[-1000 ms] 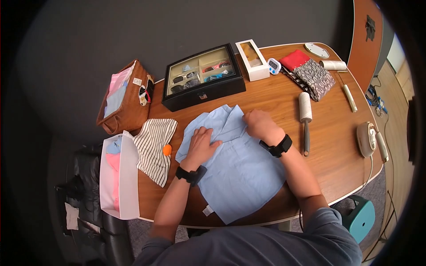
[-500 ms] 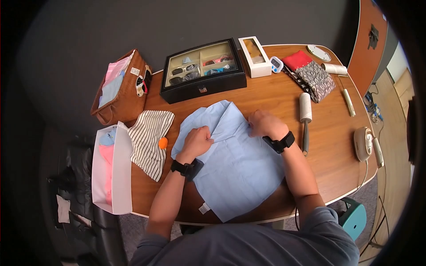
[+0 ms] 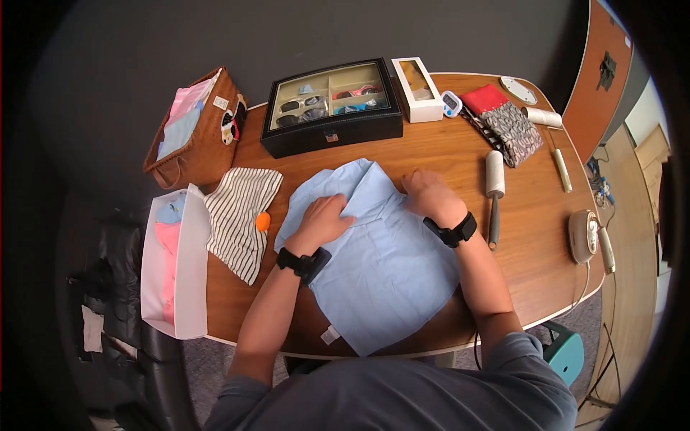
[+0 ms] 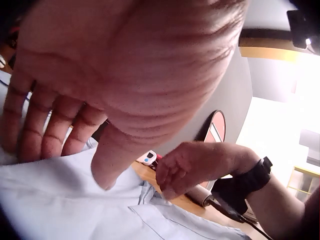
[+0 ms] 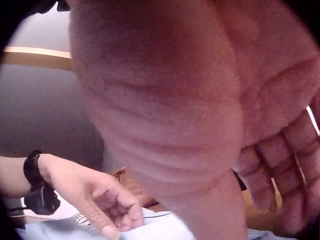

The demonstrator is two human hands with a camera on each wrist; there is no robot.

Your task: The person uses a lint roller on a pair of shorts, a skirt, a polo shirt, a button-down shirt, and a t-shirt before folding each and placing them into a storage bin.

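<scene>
A light-blue shirt (image 3: 384,276) lies folded over at the table's front middle, its white label (image 3: 330,335) poking out at the near left edge. On its upper left part rests my left hand (image 3: 325,218); the left wrist view shows its fingers (image 4: 52,125) loosely extended over the cloth, thumb apart. My right hand (image 3: 435,197) is at the shirt's upper right edge, fingers relaxed and spread a little in the right wrist view, with nothing seen between them. Black bands with small cameras circle both wrists.
A striped cloth (image 3: 244,219) with an orange ball (image 3: 262,221) lies left, by a white box (image 3: 192,273) and a brown basket (image 3: 198,161). Behind stands a black sunglasses case (image 3: 334,136). To the right are a lint roller (image 3: 494,176), patterned cloth (image 3: 514,133) and handheld steamer (image 3: 583,237).
My left hand, curled half a second ago, has flattened onto the shirt. The right hand's fingers have loosened at the shirt's edge. The head view has shifted slightly.
</scene>
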